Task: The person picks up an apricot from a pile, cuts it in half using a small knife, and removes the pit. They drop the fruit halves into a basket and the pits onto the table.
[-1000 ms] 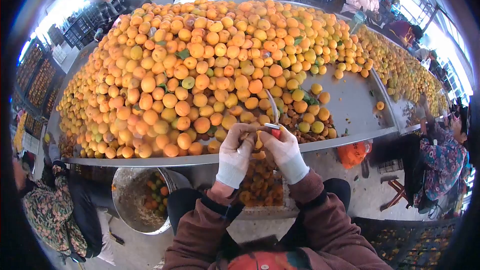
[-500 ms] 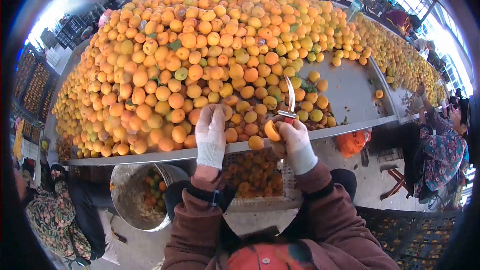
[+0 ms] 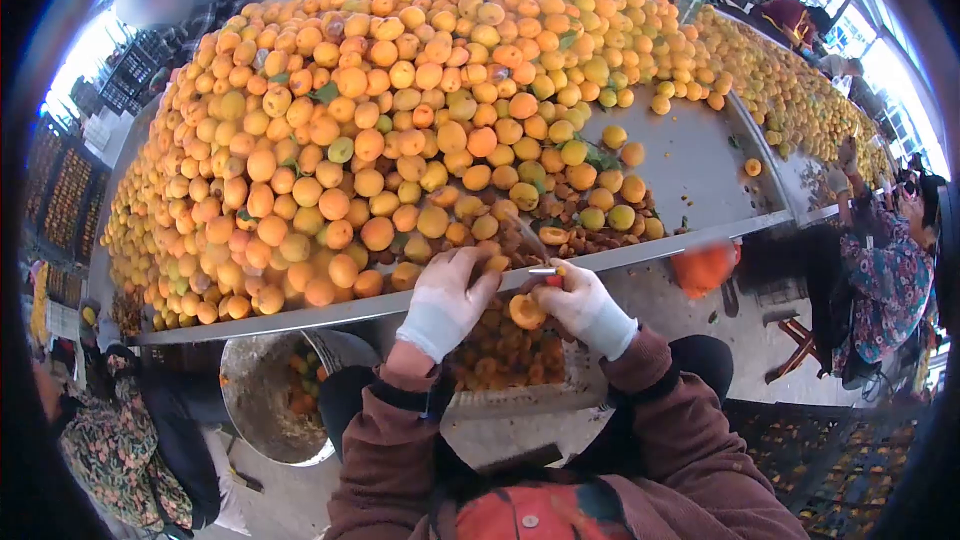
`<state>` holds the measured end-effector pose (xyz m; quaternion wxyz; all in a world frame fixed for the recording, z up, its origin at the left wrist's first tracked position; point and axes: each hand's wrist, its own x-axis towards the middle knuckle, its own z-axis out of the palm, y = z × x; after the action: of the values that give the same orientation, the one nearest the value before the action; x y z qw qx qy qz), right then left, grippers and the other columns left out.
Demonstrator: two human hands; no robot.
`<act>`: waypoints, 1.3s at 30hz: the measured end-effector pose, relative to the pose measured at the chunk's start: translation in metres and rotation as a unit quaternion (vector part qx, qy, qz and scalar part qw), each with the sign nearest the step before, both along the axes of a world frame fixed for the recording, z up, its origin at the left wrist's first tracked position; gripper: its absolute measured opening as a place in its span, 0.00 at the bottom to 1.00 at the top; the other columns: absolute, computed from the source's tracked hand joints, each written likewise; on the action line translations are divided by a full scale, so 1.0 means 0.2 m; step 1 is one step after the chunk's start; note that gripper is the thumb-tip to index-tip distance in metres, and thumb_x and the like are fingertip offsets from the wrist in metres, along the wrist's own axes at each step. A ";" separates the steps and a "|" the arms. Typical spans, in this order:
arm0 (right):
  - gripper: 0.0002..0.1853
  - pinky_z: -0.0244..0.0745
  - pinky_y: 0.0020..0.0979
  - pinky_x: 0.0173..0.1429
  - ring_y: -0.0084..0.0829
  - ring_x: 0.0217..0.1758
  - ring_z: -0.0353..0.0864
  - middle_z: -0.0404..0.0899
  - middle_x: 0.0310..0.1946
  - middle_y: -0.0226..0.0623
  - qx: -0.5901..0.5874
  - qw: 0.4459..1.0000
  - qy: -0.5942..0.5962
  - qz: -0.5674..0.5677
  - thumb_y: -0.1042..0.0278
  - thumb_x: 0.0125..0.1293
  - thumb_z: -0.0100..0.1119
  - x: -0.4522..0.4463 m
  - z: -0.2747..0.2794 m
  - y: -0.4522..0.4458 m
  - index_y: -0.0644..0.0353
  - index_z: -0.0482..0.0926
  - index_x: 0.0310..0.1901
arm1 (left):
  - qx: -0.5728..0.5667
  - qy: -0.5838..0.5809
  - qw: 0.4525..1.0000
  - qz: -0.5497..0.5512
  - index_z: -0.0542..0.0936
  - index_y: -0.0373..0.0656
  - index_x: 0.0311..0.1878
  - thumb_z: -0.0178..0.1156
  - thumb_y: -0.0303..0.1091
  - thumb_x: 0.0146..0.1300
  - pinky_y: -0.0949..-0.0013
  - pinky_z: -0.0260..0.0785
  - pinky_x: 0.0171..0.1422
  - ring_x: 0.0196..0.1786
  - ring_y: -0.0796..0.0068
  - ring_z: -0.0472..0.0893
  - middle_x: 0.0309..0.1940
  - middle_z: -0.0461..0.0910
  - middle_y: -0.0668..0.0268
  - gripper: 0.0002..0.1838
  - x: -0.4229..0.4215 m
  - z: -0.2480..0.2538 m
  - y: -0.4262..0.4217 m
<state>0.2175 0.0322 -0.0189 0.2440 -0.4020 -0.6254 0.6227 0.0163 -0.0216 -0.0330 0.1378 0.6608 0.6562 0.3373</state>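
My left hand [image 3: 445, 298], in a white glove, is closed at the metal table's front edge, with a small orange apricot [image 3: 495, 263] at its fingertips. To its right, my gloved right hand [image 3: 588, 308] grips a knife [image 3: 543, 271] with a red and silver handle. The knife's blade is blurred and points up and left over the fruit. Just below the right fingers is an apricot half [image 3: 527, 311], cut face showing; whether they touch it I cannot tell. Beneath both hands, a crate [image 3: 580, 395] holds many apricot pieces.
A large heap of apricots [image 3: 330, 140] covers most of the metal table [image 3: 700, 155]. A metal bucket [image 3: 245, 380] with some fruit stands at lower left, and an orange bag [image 3: 703, 270] lies at right. Co-workers sit on both sides and across. Dark crates [image 3: 820, 460] stand at lower right.
My left hand has moved right and down, closer to the right hand. The knife has tipped left, and the apricot half now sits lower, with its cut face toward me.
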 end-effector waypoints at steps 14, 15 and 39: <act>0.13 0.76 0.43 0.43 0.54 0.41 0.80 0.80 0.34 0.53 0.338 0.924 -0.175 -0.041 0.63 0.60 0.61 -0.17 0.12 0.32 0.63 0.76 0.41 | -0.152 -0.233 0.956 -0.091 0.77 0.42 0.56 0.59 0.41 0.66 0.67 0.72 0.53 0.46 0.65 0.83 0.42 0.83 0.55 0.19 0.02 0.15 -0.03; 0.13 0.75 0.43 0.44 0.53 0.42 0.80 0.80 0.34 0.52 0.381 0.899 -0.215 -0.014 0.62 0.60 0.61 -0.21 0.04 0.38 0.62 0.76 0.41 | -0.145 -0.234 0.957 -0.089 0.77 0.42 0.56 0.59 0.41 0.66 0.67 0.72 0.53 0.46 0.65 0.83 0.42 0.83 0.55 0.19 0.02 0.13 -0.02; 0.20 0.61 0.17 0.27 0.13 0.22 0.65 0.75 0.29 0.26 0.067 0.992 0.109 -0.009 0.59 0.73 0.51 -0.33 0.21 0.05 0.64 0.71 0.58 | -0.017 -0.659 0.751 -0.025 0.70 0.38 0.63 0.56 0.36 0.70 0.75 0.69 0.56 0.52 0.79 0.74 0.51 0.75 0.66 0.21 -0.10 0.26 -0.07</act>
<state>0.1506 0.0416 0.0239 0.3422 -0.3202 -0.6318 0.6174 -0.0030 -0.0348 0.0185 0.5560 0.2882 0.3915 0.6742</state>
